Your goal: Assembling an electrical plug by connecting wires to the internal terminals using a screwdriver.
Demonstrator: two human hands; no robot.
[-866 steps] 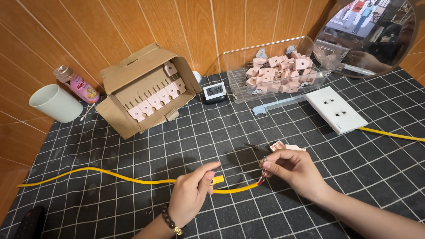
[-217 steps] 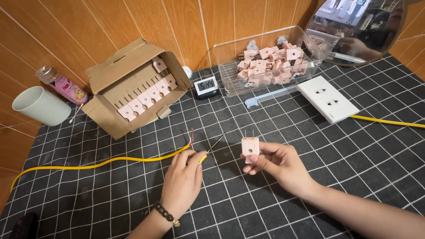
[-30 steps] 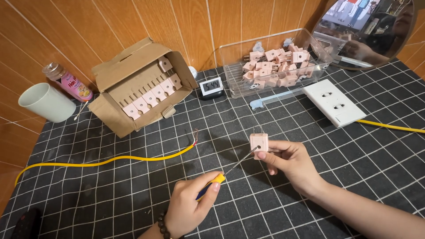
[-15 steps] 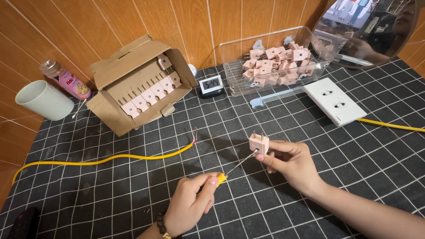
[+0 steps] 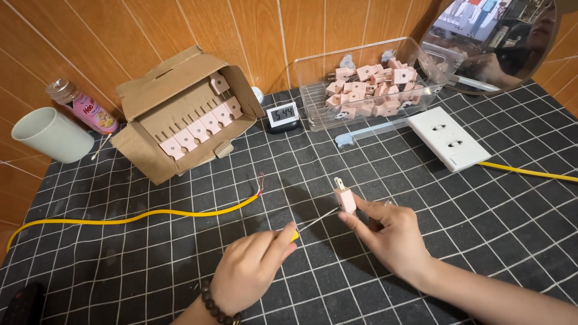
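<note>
Pinching the pink plug [image 5: 345, 198] prongs-up between thumb and fingertips, right hand [image 5: 388, 238] steadies it for the screwdriver [image 5: 313, 223], whose tip meets the plug's side just left of those fingers, left hand [image 5: 253, 271] wrapped round its yellow handle.

The table [image 5: 469, 241] is being covered by a black grid-lined mat. At the upper left a white cup [image 5: 53, 135], a small bottle [image 5: 81, 108] and an open cardboard box [image 5: 186, 114] are being carried; a yellow cable [image 5: 138, 216] is lying across the left, a clear tray [image 5: 367, 84] and white socket plate [image 5: 448, 138] at the upper right.
</note>
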